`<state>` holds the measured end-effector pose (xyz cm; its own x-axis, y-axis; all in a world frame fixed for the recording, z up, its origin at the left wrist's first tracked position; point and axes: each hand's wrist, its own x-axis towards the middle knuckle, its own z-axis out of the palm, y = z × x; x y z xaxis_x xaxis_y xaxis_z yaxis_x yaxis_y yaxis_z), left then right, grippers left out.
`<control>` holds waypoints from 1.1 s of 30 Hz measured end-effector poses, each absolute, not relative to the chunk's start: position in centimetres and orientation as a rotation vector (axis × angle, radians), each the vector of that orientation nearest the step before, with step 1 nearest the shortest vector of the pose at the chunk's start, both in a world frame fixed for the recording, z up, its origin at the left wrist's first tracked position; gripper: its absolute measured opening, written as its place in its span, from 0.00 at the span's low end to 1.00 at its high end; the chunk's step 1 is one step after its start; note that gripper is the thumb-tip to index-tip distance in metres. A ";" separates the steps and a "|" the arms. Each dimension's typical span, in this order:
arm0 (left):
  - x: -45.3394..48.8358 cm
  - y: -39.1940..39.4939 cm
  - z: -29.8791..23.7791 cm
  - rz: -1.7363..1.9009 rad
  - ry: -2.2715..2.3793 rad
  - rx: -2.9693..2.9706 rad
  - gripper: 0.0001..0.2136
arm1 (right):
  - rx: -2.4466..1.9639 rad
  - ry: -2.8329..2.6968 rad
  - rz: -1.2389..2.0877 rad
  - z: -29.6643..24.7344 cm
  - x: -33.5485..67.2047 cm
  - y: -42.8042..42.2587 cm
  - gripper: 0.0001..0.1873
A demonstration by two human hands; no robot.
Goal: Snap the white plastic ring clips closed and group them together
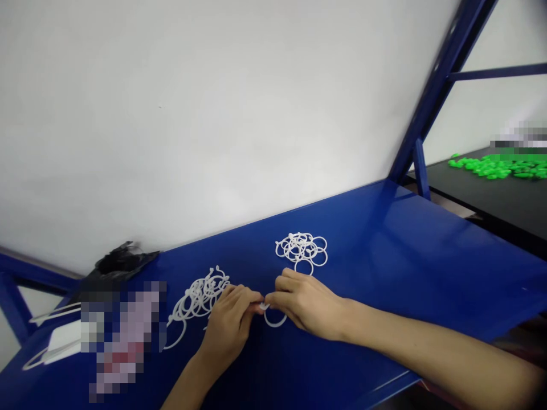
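Between my two hands is a white plastic ring (276, 326), its joint pinched at the fingertips. My left hand (233, 319) grips the joint from the left with thumb and fingers. From the right, my right hand (310, 302) pinches the same ring, its fingers hiding part of the loop. Just left of my left hand lies a heap of white rings (199, 296), several of them open at the ends. Beyond my right hand sits another pile of white rings (301, 247), which look mostly closed into circles.
All this rests on a blue table (376, 245) against a pale wall (213, 114). At left are a black plastic bag (123, 262), a white face mask (64, 341) and a blurred-out item (128, 336). Green pieces (499, 166) lie on a dark table at right, past a blue post (431, 85).
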<state>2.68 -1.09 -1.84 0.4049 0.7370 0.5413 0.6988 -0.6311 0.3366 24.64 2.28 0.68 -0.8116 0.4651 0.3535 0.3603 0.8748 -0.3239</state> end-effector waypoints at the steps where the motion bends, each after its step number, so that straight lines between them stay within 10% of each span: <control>1: 2.7 -1.1 -1.7 1.051 1.312 2.594 0.08 | -0.628 -2.582 0.351 0.6 24.6 2.2 0.15; 33: 2.2 -0.7 -1.2 0.769 1.789 2.619 0.19 | -0.604 -2.499 0.109 -0.2 24.2 2.8 0.15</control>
